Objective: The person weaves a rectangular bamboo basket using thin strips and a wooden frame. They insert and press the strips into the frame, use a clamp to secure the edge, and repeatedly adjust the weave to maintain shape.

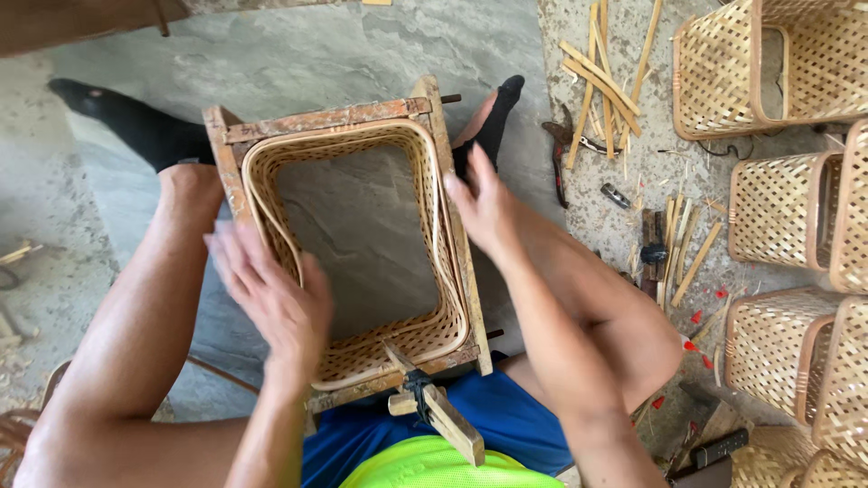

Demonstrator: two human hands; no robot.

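Seated on the floor, the person presses open left hand (pixel 271 298) and right hand (pixel 484 203) flat against the bottomless woven bamboo basket (pixel 362 352) inside its wooden frame (pixel 325 117) between the knees, apparently seating the rim, which needs even pressure.

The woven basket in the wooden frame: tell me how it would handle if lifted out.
The woven basket is probably light, being thin open-weave strips. Likely springy rather than rigid, since it has no bottom and the wooden frame holds its shape. The loose rim strip may flex outward.
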